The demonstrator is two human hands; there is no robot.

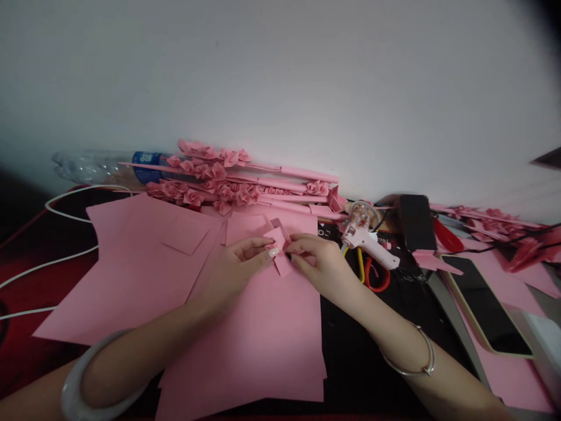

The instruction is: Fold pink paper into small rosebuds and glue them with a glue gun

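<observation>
A small piece of folded pink paper (277, 238) is pinched between my two hands, above large pink sheets (263, 339). My left hand (243, 260) grips its left side with thumb and fingers. On the right side, my right hand (313, 257) has its fingertips closed on the same paper. Parts of the folds are hidden behind the fingers. Another pink sheet (144, 263) lies to the left, with a smaller pink square (186, 233) on it.
Pink paper flowers on stems (219, 181) lie along the wall beside a plastic bottle (96, 166). To the right are a pink glue gun (368, 240), red-handled scissors (377, 280), a black phone-like device (416, 222) and a phone (491, 307). White cable (44, 260) loops at left.
</observation>
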